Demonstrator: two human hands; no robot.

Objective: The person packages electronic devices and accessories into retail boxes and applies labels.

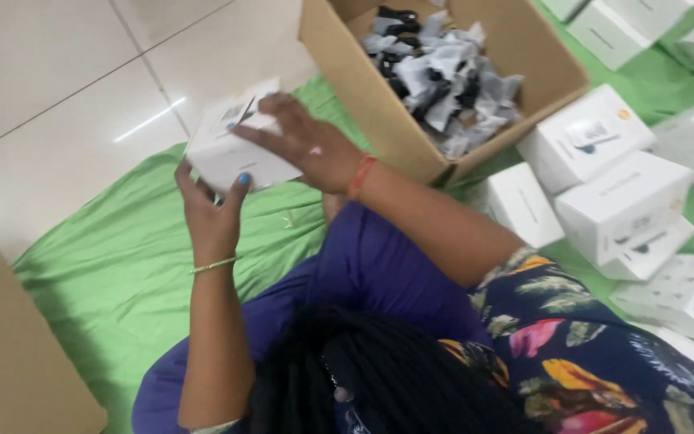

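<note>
I hold a small white carton [230, 153] above a green cloth [130, 257] spread on the floor. My left hand [210, 213] grips its lower edge from beneath, thumb up against the front face. My right hand [307, 145] lies flat across its top right side, fingers spread over it. A thin bangle circles my left wrist and an orange band my right wrist.
An open brown cardboard box [363, 88] holding several grey and black wrapped items [439, 72] stands just right of my hands. Several white cartons [612, 185] are piled at right. Another cardboard piece [10, 345] lies at lower left. Pale floor tiles [50, 72] lie beyond the cloth.
</note>
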